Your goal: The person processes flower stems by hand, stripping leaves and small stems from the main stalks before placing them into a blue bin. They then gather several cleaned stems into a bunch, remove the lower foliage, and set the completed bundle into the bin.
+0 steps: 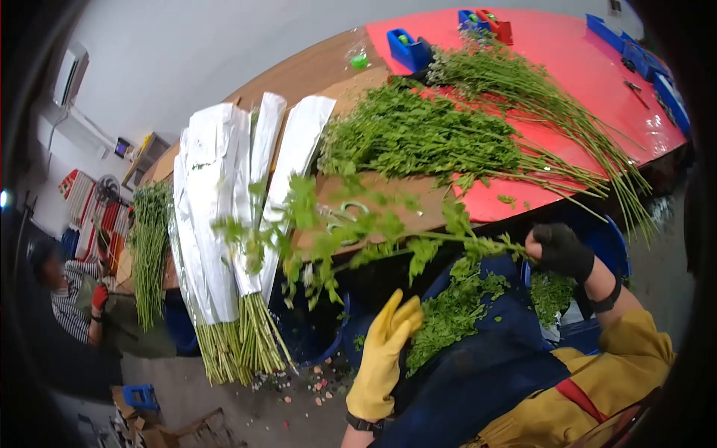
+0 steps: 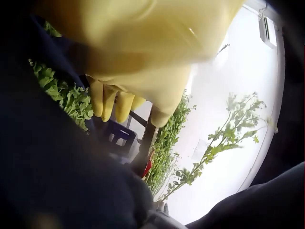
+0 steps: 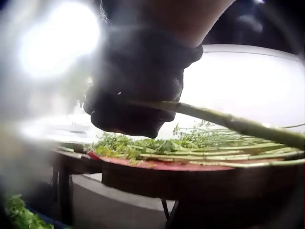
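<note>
My right hand (image 1: pixel 564 252), in a black glove with bare fingertips, grips a long leafy green stem (image 1: pixel 489 245) near the table's front edge. The stem points left, its leaves spread in front of the table and the white-wrapped bunches. In the right wrist view the thick bare end of the stem (image 3: pixel 243 126) sticks out from the fist. My left hand (image 1: pixel 387 355), in a yellow rubber glove, is raised below the leaves with its fingers extended and nothing in them. Torn-off leaves (image 1: pixel 455 313) lie heaped on the dark blue apron beside it.
A cut-leaf pile (image 1: pixel 426 131) and long loose stems (image 1: pixel 556 104) lie on the red-covered table (image 1: pixel 567 45). Bunches in white sleeves (image 1: pixel 213 216) hang over its front edge at left. Blue tape dispensers (image 1: pixel 409 52) stand behind. Blue bins (image 1: pixel 609 246) are below; another person (image 1: pixel 78 295) works at far left.
</note>
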A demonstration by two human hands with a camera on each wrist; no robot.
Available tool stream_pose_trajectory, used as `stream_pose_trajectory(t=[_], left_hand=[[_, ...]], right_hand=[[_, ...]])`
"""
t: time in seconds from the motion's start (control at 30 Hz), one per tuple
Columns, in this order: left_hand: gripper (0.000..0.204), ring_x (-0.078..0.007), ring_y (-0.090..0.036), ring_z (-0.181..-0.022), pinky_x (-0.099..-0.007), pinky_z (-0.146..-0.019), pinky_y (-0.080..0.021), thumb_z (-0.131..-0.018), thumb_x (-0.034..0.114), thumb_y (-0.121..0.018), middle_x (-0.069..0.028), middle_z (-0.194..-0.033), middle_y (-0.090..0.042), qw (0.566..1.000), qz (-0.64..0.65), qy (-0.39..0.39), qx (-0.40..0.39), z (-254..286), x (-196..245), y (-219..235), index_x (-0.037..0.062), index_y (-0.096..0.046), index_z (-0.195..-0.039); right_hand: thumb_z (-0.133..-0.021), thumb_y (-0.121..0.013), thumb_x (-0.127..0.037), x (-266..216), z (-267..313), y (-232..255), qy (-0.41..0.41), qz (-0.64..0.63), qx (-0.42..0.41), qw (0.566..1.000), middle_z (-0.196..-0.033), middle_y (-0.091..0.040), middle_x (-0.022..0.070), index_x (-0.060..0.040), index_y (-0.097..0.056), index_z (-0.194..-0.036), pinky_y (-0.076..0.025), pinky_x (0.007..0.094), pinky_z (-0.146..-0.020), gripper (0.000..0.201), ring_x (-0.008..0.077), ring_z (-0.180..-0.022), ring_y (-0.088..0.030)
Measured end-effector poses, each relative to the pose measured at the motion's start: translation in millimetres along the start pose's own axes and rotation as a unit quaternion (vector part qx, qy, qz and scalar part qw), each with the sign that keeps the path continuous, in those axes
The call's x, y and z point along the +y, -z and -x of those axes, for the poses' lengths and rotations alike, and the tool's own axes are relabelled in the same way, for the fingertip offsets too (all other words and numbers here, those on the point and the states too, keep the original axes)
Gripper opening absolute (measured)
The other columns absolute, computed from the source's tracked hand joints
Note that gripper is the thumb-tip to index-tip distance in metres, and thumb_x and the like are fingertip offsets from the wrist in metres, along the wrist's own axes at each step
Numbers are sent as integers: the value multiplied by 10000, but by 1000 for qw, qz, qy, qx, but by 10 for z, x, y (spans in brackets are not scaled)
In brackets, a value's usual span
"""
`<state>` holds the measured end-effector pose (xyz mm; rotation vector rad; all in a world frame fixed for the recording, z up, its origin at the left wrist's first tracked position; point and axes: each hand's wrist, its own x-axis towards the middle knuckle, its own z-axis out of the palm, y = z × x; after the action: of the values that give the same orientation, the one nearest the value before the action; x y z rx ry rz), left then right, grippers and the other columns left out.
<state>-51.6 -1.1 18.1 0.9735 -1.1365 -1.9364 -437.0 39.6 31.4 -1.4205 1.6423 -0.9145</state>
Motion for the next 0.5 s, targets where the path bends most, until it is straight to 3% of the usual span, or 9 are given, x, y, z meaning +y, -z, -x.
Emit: stream_pose_trajectory(t=[0.07, 0.1, 0.17, 0.2, 0.23, 0.27, 0.33, 0.4, 0.5], left_hand=[[802, -318, -468, -1455, -497, -1231, -346, -1042, 421, -638, -226, -1610, -417, 993, 54, -101, -39, -101, -92, 85, 2, -279, -1624], [883, -332, -435, -1476, -516, -1241, -327, -1002, 504, -658, -210, -1620, -403, 994, 15, -104, -24, -195, -112, 161, 26, -267, -1633], [997, -350, -396, -1498, -533, -1254, -305, -938, 640, -667, -178, -1642, -374, 992, 60, -111, 9, -305, 36, 188, 72, -256, -1647], [1030, -355, -390, -1500, -531, -1258, -303, -914, 692, -656, -161, -1653, -359, 982, 145, -117, 28, -318, 146, 161, 95, -256, -1652], [1033, -349, -380, -1504, -541, -1263, -300, -903, 731, -616, -147, -1657, -354, 972, 164, -169, 2, -362, 81, 271, 116, -263, -1653], [956, -348, -392, -1494, -544, -1258, -315, -957, 687, -595, -150, -1640, -366, 971, 170, -165, 46, -327, 185, 241, 118, -269, -1652], [839, -346, -442, -1461, -541, -1247, -340, -1013, 602, -587, -133, -1547, -485, 972, 146, -155, 96, -297, 287, 258, 112, -314, -1638], [576, -270, -631, -1259, -530, -1208, -404, -1111, 352, -520, -39, -1241, -663, 970, 162, -160, 84, -298, 236, 396, 63, -394, -1593], [473, -219, -660, -1200, -489, -1164, -479, -1085, 108, -561, -14, -1173, -653, 974, 123, -167, 91, -279, 104, 544, 17, -454, -1537]], right_hand=[[-898, -714, -179, 28, 132, -135, -24, 32, -59, 997, -696, -676, 104, -42, -715, -863, -544, 355, -624, 141, 198, -641, -689], [-896, -715, -188, 87, 185, -214, -33, 44, -80, 995, -704, -683, 108, -41, -724, -870, -546, 361, -632, 149, 204, -648, -693], [-892, -718, -206, 238, 288, -347, -51, 67, -121, 989, -720, -698, 115, -40, -740, -886, -549, 373, -647, 167, 216, -664, -703], [-890, -724, -216, 352, 320, -396, -27, 92, -141, 985, -730, -703, 119, -40, -743, -895, -552, 375, -656, 177, 226, -677, -709], [-888, -729, -226, 487, 354, -449, -2, 116, -161, 980, -740, -707, 124, -40, -746, -905, -554, 378, -665, 188, 237, -691, -716], [-885, -735, -236, 560, 388, -504, 22, 139, -179, 974, -749, -712, 129, -40, -749, -914, -556, 381, -674, 199, 247, -704, -722], [-883, -748, -245, 543, 417, -527, -27, 102, -222, 969, -765, -709, 149, -37, -750, -917, -559, 396, -689, 212, 299, -733, -722], [-882, -754, -252, 508, 409, -560, -70, 64, -254, 963, -753, -697, 153, -38, -752, -915, -558, 401, -690, 216, 319, -730, -714], [-874, -777, -242, 565, 259, -609, 86, 213, -301, 926, -806, -709, 142, -44, -746, -930, -552, 403, -707, 208, 326, -769, -709]])
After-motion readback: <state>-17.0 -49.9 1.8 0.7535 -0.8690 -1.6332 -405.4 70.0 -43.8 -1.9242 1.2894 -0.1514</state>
